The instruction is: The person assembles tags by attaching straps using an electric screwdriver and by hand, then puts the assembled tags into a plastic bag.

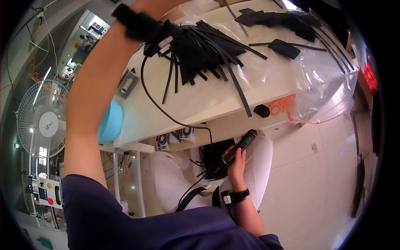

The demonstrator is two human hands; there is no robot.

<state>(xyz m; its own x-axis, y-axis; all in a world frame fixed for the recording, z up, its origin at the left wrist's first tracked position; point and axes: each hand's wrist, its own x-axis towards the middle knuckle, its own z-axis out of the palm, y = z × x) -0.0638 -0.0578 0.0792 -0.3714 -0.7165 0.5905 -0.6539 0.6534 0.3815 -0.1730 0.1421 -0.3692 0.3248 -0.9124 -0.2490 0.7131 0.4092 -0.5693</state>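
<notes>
One tool (240,147) in right hand (237,166), outside table edge (183,111).

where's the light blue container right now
Head view, left side: the light blue container is at the left end of the table, partly hidden by the left arm.

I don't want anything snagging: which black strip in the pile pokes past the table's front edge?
The long strip nearest the orange rings: its tip alone overhangs the table; the others end on it.

Cannot fully see the left hand (160,6), cut off by the top edge, the blurred wristband (139,26), or the black device (246,141), partly covered by the right hand (237,164).
</notes>
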